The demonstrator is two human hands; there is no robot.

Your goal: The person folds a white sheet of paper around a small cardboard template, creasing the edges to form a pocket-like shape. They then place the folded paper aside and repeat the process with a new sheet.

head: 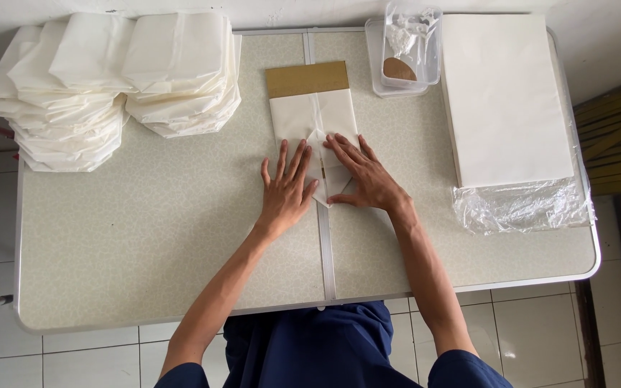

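A folding table with a pale speckled top serves as the landmark here, seen from above. Near the middle of the table, slightly toward its far edge, lies a white paper sheet being folded into a bag shape, with a brown cardboard piece showing at its far end. The left hand lies flat on the near end of the paper, fingers spread and palm down, holding nothing. The right hand rests just beside it, also flat with fingers spread, pressing down a folded corner of the paper; the thumb reaches toward the near tip of the fold. The two hands almost touch at the fingertips, though whether they actually meet is hard to tell from this angle.

On the table's far left corner sit piles of finished white paper bags, stacked in fanned heaps that hang a little over the table's edge. On the far right side of the table lies a tall stack of flat white paper sheets, resting on crumpled clear plastic wrap that spreads out toward the near right. Between that stack and the paper in hand, at the table's far edge, stands a clear plastic container with something brown inside.
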